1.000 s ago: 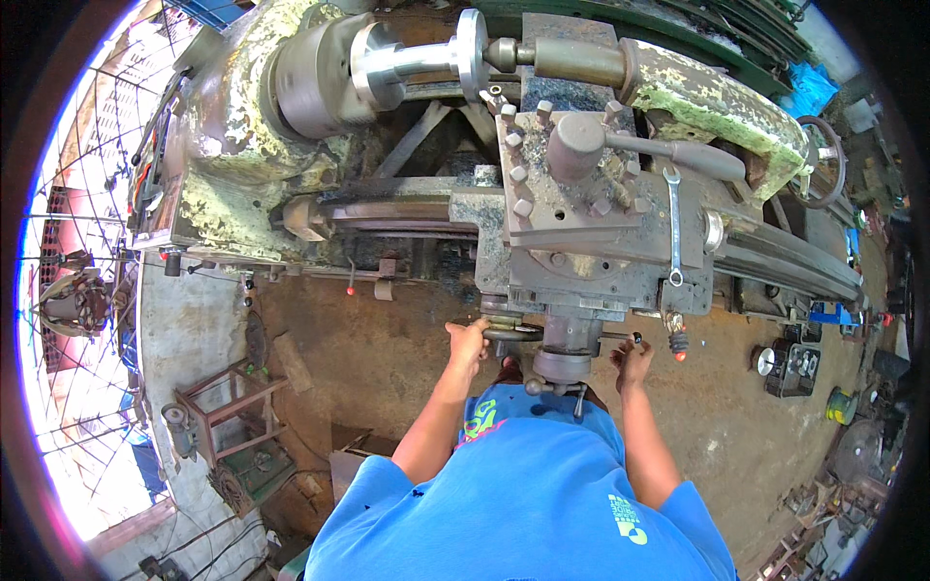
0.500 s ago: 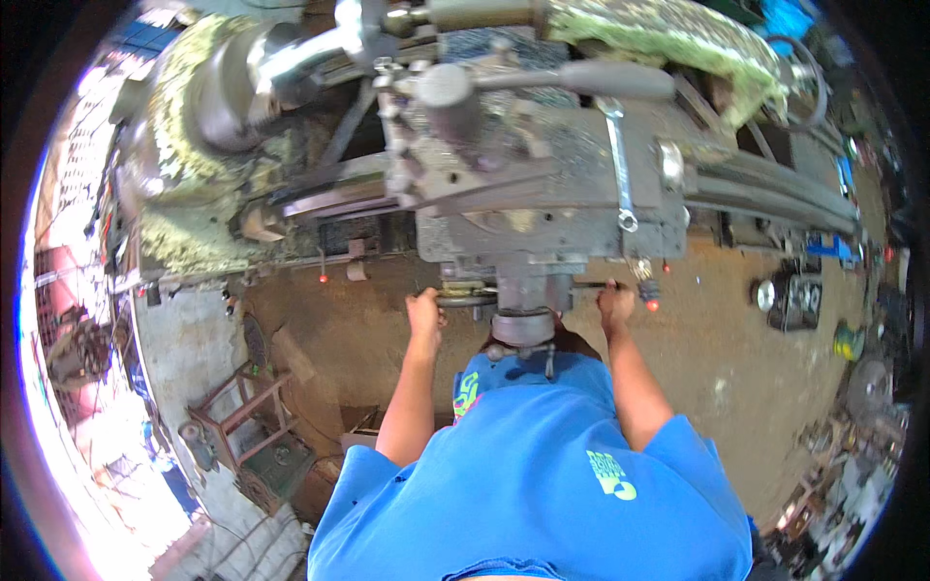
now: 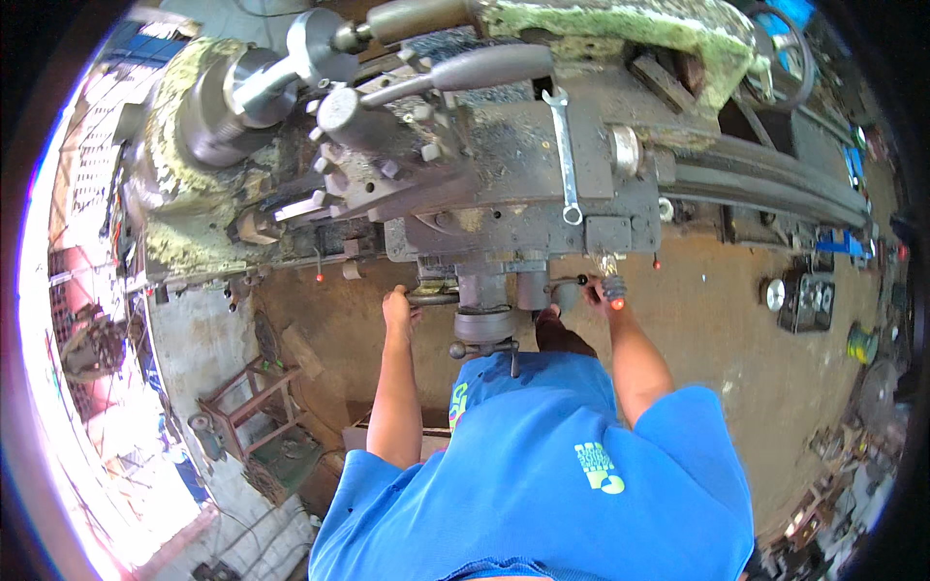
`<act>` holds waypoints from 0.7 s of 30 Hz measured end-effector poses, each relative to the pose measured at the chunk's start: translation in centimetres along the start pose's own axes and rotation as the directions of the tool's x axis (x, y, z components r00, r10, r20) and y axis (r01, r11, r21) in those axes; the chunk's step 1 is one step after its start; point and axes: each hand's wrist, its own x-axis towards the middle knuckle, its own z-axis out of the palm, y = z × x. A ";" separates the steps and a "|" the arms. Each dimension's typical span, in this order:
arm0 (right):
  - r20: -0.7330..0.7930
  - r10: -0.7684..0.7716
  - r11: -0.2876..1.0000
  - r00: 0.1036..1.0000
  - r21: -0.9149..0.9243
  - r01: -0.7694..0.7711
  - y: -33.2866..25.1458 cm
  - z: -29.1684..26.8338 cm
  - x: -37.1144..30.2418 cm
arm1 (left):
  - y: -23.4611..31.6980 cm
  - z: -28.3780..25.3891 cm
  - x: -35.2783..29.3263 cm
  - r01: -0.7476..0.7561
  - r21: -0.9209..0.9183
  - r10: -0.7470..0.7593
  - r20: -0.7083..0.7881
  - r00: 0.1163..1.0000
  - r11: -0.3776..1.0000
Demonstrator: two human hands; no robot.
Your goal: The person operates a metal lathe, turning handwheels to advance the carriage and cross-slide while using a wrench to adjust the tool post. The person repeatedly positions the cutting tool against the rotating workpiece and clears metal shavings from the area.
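I stand at a metal lathe. My left hand [image 3: 398, 308] is closed around the left side of a handwheel [image 3: 433, 299] on the front of the carriage [image 3: 523, 232]. To the right of the carriage's round dial [image 3: 483, 326], my right hand [image 3: 604, 290] is beside a lever with a black ball knob [image 3: 582, 280]. Its fingers are partly hidden by a red-tipped lever [image 3: 614, 288], and I cannot tell whether they grip anything. A combination wrench [image 3: 565, 160] lies on the carriage top. Left of it stands the tool post [image 3: 373, 145] with its long clamp handle [image 3: 494, 67].
The chuck [image 3: 218, 116] is at the left, clamped on a shiny round workpiece [image 3: 266, 92]. The tailstock [image 3: 620, 29] stands at the back, and the bed rails [image 3: 765, 184] run right. A metal-framed stool [image 3: 257, 407] and a dark machine part [image 3: 807, 302] are on the floor.
The carriage, with the tool post and wrench on it, appears further left; the view has shifted too. My left hand has moved left with the handwheel. My right hand has come slightly left.
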 end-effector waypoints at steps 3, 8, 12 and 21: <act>0.061 -0.033 0.970 0.998 0.244 0.017 -1.8 -4.2 -1.1 | 0.2 0.2 -1.6 -0.182 0.319 0.206 -0.045 0.977 0.930; -0.429 -0.370 0.928 0.824 -0.201 0.313 -7.9 -1.7 -8.2 | -0.2 1.3 -5.3 -0.330 0.489 0.358 0.039 0.933 0.808; -0.608 -0.581 0.803 0.541 -0.322 0.501 -14.4 3.4 -15.6 | 0.8 0.9 -6.3 -0.313 0.526 0.293 0.125 0.948 0.791; -0.275 -0.921 0.385 0.274 -0.553 0.739 -18.3 15.2 -25.8 | 1.7 -0.8 -6.1 -0.355 0.546 0.263 0.241 0.934 0.759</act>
